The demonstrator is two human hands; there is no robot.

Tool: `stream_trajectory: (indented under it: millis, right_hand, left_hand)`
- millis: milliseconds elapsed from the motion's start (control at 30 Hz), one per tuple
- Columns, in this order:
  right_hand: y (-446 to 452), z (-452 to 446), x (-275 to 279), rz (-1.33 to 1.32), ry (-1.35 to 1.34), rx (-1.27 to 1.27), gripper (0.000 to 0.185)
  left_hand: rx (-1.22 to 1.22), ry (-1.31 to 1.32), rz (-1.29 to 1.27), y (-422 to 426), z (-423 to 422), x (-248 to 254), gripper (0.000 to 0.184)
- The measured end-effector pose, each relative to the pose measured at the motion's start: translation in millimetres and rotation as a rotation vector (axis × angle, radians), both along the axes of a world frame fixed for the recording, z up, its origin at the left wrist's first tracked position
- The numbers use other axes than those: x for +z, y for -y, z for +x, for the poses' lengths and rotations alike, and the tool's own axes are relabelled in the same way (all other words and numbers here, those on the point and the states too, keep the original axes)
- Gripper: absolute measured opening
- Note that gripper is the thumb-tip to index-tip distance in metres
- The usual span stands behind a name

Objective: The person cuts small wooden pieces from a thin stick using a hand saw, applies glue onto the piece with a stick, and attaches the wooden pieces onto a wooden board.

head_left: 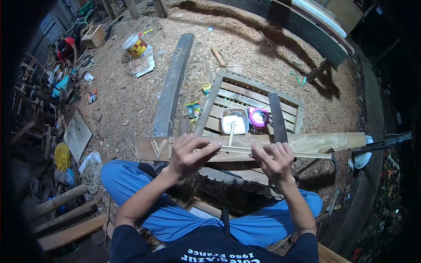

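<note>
- Currently, one thin, pale, straight wooden strip (237, 149) is held crosswise in front of the seated person, above a long light-brown wooden plank (324, 142).
- Left hand (191, 154): thumb and fingers clamped on the strip near its left end. Right hand (274, 161): fingertips pinched on it farther along, the strip seeming to run on past that hand.
- Done well, this hold calls for a light, matched pinch, so that such a slender piece neither bows nor twists.
- Level wrists would help, with the strip clear of the narrow wooden stick (231, 135) leaning in the clear square plastic tub (222, 119) of white paste (240, 125).
- Care is due near the toothed metal handsaw (277, 116), whose near end lies close to the right hand.
- Counted: two hands, one held strip, one plank, one tub, one stick, one handsaw, one pink tape measure (258, 117).
- Left on the plank: three short pale wooden pieces (162, 149), two meeting in a V, one just beside.
- Beyond: one slatted wooden panel (208, 105), one long grey wooden beam (175, 83), one red-and-yellow bucket (138, 49).
</note>
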State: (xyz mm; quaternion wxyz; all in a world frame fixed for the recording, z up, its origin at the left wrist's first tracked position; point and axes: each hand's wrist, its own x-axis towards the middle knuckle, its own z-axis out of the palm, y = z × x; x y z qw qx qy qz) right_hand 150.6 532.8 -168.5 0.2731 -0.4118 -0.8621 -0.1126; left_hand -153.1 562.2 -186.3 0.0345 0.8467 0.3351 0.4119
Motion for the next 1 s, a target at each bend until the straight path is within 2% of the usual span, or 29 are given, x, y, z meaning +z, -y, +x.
stream_trajectory:
  millis: [133,267,567,733,800,833,867,967,1000]
  right_hand:
    - [-1.7,-4.9,-0.1,-0.009,-0.043,0.045,0.040]
    - [-7.9,-11.4,4.7,-0.023,0.031,0.069,0.043]
    - [-14.9,-18.6,6.4,-0.087,0.026,0.092,0.041]
    - [-15.4,-17.8,0.6,-0.072,-0.035,0.046,0.032]
    - [-19.2,-11.9,1.2,-0.051,-0.036,-0.037,0.029]
    - [-22.1,-8.9,3.3,-0.064,-0.028,-0.087,0.032]
    - [-23.9,-6.9,4.6,-0.078,-0.020,-0.137,0.036]
    - [-22.2,-9.8,-7.3,-0.103,-0.008,-0.236,0.031]
    - [-20.4,-10.6,-11.9,-0.084,0.007,-0.299,0.029]
  left_hand:
    - [0.006,0.038,-0.061,3.0,0.8,-7.4,0.035]
    - [-0.021,0.050,-0.100,-2.2,-6.0,-17.4,0.030]
    - [-0.029,0.037,-0.109,-7.3,-16.8,-15.2,0.029]
    - [-0.062,0.023,-0.139,-11.1,-19.2,-13.2,0.034]
    - [-0.007,0.020,-0.122,-11.7,-15.0,-7.4,0.048]
    - [-0.018,-0.026,-0.196,-11.4,-17.4,-15.7,0.066]
    - [-0.017,-0.023,-0.194,-9.8,-14.5,-18.5,0.066]
    - [0.077,-0.163,-0.110,-1.7,0.6,-23.8,0.085]
    - [0.075,-0.166,-0.112,2.6,3.9,-27.2,0.085]
